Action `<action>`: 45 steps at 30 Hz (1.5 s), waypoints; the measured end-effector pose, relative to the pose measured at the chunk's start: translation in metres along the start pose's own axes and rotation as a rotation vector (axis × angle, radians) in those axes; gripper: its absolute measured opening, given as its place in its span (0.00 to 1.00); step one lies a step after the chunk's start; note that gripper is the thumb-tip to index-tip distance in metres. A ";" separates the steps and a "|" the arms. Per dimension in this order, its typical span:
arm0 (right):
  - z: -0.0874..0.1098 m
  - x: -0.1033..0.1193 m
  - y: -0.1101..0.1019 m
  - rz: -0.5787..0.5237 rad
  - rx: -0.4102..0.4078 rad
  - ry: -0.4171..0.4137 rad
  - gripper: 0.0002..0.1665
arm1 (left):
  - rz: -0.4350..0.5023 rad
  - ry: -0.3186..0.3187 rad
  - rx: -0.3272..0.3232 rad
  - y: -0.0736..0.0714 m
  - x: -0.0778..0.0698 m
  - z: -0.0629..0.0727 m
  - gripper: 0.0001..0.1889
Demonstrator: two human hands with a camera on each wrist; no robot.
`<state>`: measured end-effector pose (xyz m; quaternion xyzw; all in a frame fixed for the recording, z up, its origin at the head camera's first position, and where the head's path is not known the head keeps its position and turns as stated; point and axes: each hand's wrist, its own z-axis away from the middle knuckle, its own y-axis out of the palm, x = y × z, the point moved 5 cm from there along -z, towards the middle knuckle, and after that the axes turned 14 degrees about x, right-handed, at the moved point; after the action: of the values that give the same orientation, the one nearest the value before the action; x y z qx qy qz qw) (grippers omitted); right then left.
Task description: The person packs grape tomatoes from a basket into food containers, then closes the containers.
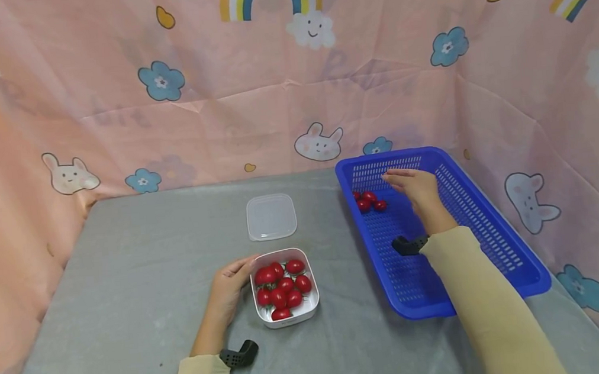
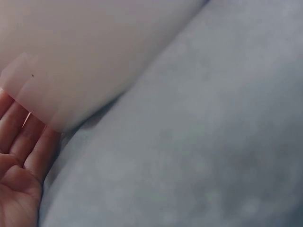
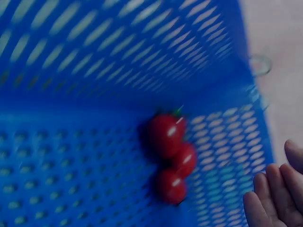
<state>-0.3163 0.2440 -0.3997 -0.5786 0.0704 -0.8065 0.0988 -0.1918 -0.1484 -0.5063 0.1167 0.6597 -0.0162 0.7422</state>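
My left hand [image 1: 231, 281] rests against the left side of a small white square container [image 1: 310, 308], its fingertips at the upper left corner. In the left wrist view, fairly straight fingers [image 2: 40, 146] lie along the pale container wall [image 2: 94, 61]. Several cherry tomatoes [image 1: 279, 297] with green stems fill the container. My right hand [image 1: 416, 191] hovers inside the outline of a blue basket [image 1: 409, 311], fingers extended and holding nothing. To its left, a few cherry tomatoes [image 1: 365, 203] lie in the basket's far left corner; the right wrist view shows red tomatoes [image 3: 165, 135] there.
A translucent square lid [image 1: 272, 217] lies flat on the grey-covered table [image 1: 154, 295], just behind the container. The basket's perforated walls stand to the right. A pink patterned curtain [image 1: 250, 108] closes off the back and sides.
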 end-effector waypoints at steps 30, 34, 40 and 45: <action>-0.031 -0.049 0.006 0.409 0.146 0.042 0.32 | -0.017 -0.032 0.005 -0.001 0.001 0.000 0.19; -0.034 -0.049 0.006 0.498 0.147 0.018 0.31 | -0.015 -0.032 0.004 -0.001 0.001 0.000 0.19; -0.033 -0.046 0.004 0.473 0.134 0.018 0.30 | -0.033 -0.009 0.000 -0.001 0.001 0.000 0.18; -0.028 -0.033 0.001 0.282 0.109 0.022 0.31 | -0.021 -0.002 0.008 -0.002 0.001 0.000 0.19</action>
<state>-0.3321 0.2507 -0.4393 -0.5481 0.1084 -0.7934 0.2416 -0.1920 -0.1500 -0.5070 0.1127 0.6600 -0.0269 0.7422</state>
